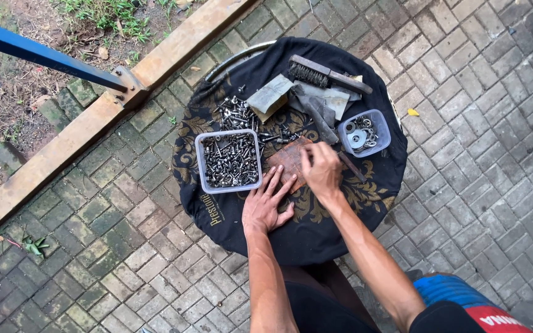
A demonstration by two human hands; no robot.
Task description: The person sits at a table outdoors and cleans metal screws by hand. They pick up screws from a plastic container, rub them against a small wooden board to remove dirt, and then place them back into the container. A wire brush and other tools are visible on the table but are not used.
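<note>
The right hand (pixel 321 169) is curled, fingers bunched together and pressed down onto a reddish-brown sheet (pixel 289 161), probably sandpaper; whether something small is pinched under the fingertips cannot be told from here. The left hand (pixel 268 205) lies flat with its fingers spread apart, fingertips on the near edge of that sheet, which looks like a way of pinning it so it does not slide while the other hand works on it. The sheet rests at the middle of a round surface draped in a black cloth (pixel 316 228) with gold pattern, likely there to keep small parts from rolling off. Just to the left of the hands stands a square clear tub (pixel 229 161) full of screws and bolts, with loose screws (pixel 237 114) heaped beyond it. A smaller tub of washers (pixel 359 132) sits just right of the right hand, and a wire brush (pixel 325 75) and folded grey sheets (pixel 272 94) lie at the far side, all within easy reach over the brick paving (pixel 482 154)
</note>
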